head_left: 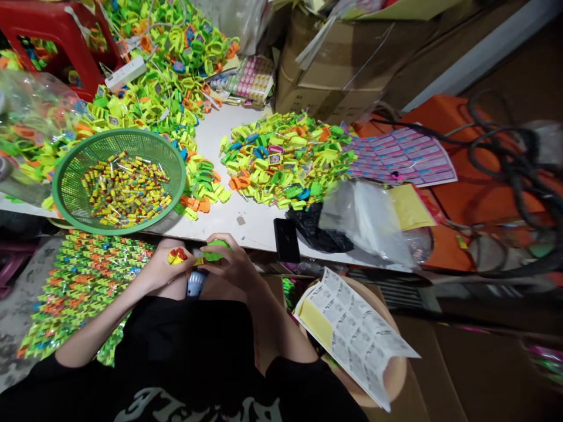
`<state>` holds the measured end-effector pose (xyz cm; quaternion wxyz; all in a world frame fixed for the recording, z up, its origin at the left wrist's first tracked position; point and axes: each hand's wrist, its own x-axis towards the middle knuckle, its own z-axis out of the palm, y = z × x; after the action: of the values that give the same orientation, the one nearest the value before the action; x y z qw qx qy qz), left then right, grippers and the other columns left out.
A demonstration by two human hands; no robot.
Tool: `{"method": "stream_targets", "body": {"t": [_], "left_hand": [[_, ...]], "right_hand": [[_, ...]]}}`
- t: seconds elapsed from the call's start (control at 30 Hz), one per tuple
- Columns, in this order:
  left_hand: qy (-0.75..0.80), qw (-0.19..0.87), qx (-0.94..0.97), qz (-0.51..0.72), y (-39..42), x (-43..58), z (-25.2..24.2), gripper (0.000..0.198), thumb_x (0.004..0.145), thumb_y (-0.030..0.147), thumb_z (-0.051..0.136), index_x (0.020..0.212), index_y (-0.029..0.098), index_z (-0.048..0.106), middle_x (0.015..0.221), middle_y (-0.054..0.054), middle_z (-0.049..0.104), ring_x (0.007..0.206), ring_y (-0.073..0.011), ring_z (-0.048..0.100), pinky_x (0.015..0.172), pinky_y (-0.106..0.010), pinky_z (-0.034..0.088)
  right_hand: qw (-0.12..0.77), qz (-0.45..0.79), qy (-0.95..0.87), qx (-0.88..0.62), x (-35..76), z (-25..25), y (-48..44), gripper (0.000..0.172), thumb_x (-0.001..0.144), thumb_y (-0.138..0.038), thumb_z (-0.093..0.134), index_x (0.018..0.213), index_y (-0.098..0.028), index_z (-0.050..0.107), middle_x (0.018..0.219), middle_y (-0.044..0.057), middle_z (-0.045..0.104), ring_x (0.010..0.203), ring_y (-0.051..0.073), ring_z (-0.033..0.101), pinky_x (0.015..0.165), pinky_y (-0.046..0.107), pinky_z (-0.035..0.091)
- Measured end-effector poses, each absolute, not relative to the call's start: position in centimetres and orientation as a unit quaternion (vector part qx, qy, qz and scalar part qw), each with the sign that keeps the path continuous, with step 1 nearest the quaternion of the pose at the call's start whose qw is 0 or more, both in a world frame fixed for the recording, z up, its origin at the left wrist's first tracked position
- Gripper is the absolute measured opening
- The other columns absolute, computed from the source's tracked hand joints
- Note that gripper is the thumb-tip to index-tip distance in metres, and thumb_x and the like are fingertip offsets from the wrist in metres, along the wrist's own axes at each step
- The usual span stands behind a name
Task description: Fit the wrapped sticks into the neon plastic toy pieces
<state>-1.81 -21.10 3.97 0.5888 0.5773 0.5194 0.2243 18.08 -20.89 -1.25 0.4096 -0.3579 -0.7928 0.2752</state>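
Note:
My left hand [165, 266] is closed around a small yellow and red piece [177, 255] just under the white table's front edge [255, 234]. My right hand [231, 264] grips a green plastic wristband [214, 253], its fingers curled over it. Both hands meet in front of my lap. A green mesh basket [65, 176] full of small yellow wrapped pieces [125, 190] sits on the table just above my left hand. Heaps of bright green, yellow and orange wristbands [285, 158] lie on the table beyond my right hand.
A black phone [287, 240] lies at the table edge beside black and clear plastic bags [365, 220]. A printed sticker sheet [352, 331] rests on a round stool at my right. Packed wristbands [79, 281] cover the floor left. Cardboard boxes [347, 64], a red stool [57, 35], and cables [514, 152] surround the table.

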Motion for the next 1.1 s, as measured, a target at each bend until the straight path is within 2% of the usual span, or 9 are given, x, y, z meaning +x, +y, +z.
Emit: {"method": "stream_targets", "body": {"t": [0.1, 0.37, 0.5, 0.67, 0.7, 0.8, 0.87, 0.97, 1.1], "left_hand": [[0.518, 0.548, 0.608, 0.248, -21.2, -1.6, 4.3, 0.028, 0.077, 0.04, 0.059, 0.064, 0.015, 0.063, 0.058, -0.002, 0.065, 0.057, -0.0129, 0.057, 0.058, -0.021, 0.046], [0.514, 0.534, 0.628, 0.238, -21.3, -1.8, 3.9, 0.028, 0.078, 0.04, 0.059, 0.068, 0.015, 0.065, 0.058, -0.001, 0.065, 0.055, -0.0129, 0.057, 0.057, -0.021, 0.046], [0.501, 0.569, 0.618, 0.209, -21.7, -2.2, 1.7, 0.032, 0.079, 0.045, 0.059, 0.065, 0.016, 0.063, 0.061, -0.002, 0.066, 0.057, -0.0125, 0.057, 0.057, -0.02, 0.044], [0.549, 0.623, 0.522, 0.196, -22.5, -4.1, -1.9, 0.035, 0.069, 0.049, 0.068, 0.068, 0.016, 0.059, 0.051, 0.003, 0.057, 0.038, -0.0071, 0.038, 0.038, -0.02, 0.028], [0.562, 0.622, 0.506, 0.204, -22.7, -4.8, -2.4, 0.036, 0.067, 0.05, 0.07, 0.068, 0.016, 0.059, 0.049, 0.004, 0.053, 0.039, -0.0071, 0.037, 0.039, -0.02, 0.026], [0.611, 0.622, 0.434, 0.227, -23.4, -6.7, -3.2, 0.043, 0.063, 0.056, 0.072, 0.064, 0.016, 0.056, 0.045, 0.007, 0.042, 0.041, -0.0072, 0.034, 0.04, -0.02, 0.022], [0.633, 0.636, 0.374, 0.235, -24.0, -7.7, -3.5, 0.047, 0.063, 0.06, 0.071, 0.064, 0.015, 0.057, 0.046, 0.006, 0.041, 0.043, -0.0069, 0.033, 0.041, -0.02, 0.021], [0.633, 0.664, 0.295, 0.266, -24.8, -8.3, -4.2, 0.048, 0.057, 0.056, 0.078, 0.072, 0.013, 0.064, 0.059, 0.002, 0.054, 0.055, -0.0084, 0.045, 0.049, -0.018, 0.032], [0.584, 0.711, 0.262, 0.292, -25.2, -7.6, -5.2, 0.051, 0.056, 0.049, 0.082, 0.091, 0.014, 0.07, 0.079, -0.004, 0.064, 0.071, -0.0115, 0.054, 0.061, -0.019, 0.04]], "right_hand": [[0.423, 0.273, -0.781, -0.37, 18.0, -1.5, -21.2, 0.024, 0.08, -0.03, 0.069, 0.104, -0.026, 0.064, 0.106, 0.006, 0.057, 0.099, 0.019, 0.06, 0.083, 0.032, 0.054], [0.426, 0.247, -0.781, -0.384, 17.6, -1.6, -21.9, 0.015, 0.081, -0.031, 0.068, 0.094, -0.023, 0.066, 0.1, 0.005, 0.06, 0.09, 0.017, 0.062, 0.077, 0.027, 0.054], [0.335, 0.357, -0.78, -0.389, 18.7, -1.2, -21.0, 0.018, 0.083, -0.037, 0.066, 0.088, -0.02, 0.067, 0.098, 0.005, 0.06, 0.085, 0.015, 0.062, 0.076, 0.027, 0.052], [0.16, 0.517, -0.779, -0.317, 25.4, -0.2, -16.9, 0.026, 0.078, -0.044, 0.068, 0.083, -0.019, 0.07, 0.086, 0.004, 0.065, 0.083, 0.017, 0.062, 0.079, 0.03, 0.051], [0.203, 0.504, -0.749, -0.378, 26.8, -0.2, -16.0, 0.027, 0.077, -0.046, 0.068, 0.083, -0.019, 0.07, 0.084, 0.004, 0.065, 0.079, 0.018, 0.062, 0.076, 0.03, 0.052], [0.477, 0.341, -0.566, -0.58, 29.0, -1.3, -13.9, 0.037, 0.081, -0.051, 0.058, 0.097, -0.019, 0.067, 0.093, 0.007, 0.065, 0.082, 0.019, 0.061, 0.072, 0.031, 0.053], [0.576, 0.255, -0.469, -0.619, 28.0, -3.0, -12.9, 0.044, 0.082, -0.05, 0.055, 0.111, -0.018, 0.061, 0.102, 0.009, 0.063, 0.091, 0.019, 0.06, 0.074, 0.032, 0.053], [0.526, 0.314, -0.508, -0.606, 23.7, -6.9, -11.6, 0.051, 0.076, -0.049, 0.061, 0.114, -0.016, 0.058, 0.111, 0.012, 0.06, 0.087, 0.019, 0.061, 0.072, 0.033, 0.053], [0.417, 0.308, -0.587, -0.622, 17.4, -11.8, -8.7, 0.042, 0.078, -0.046, 0.057, 0.105, -0.014, 0.062, 0.11, 0.013, 0.059, 0.084, 0.019, 0.06, 0.083, 0.035, 0.05]]}}
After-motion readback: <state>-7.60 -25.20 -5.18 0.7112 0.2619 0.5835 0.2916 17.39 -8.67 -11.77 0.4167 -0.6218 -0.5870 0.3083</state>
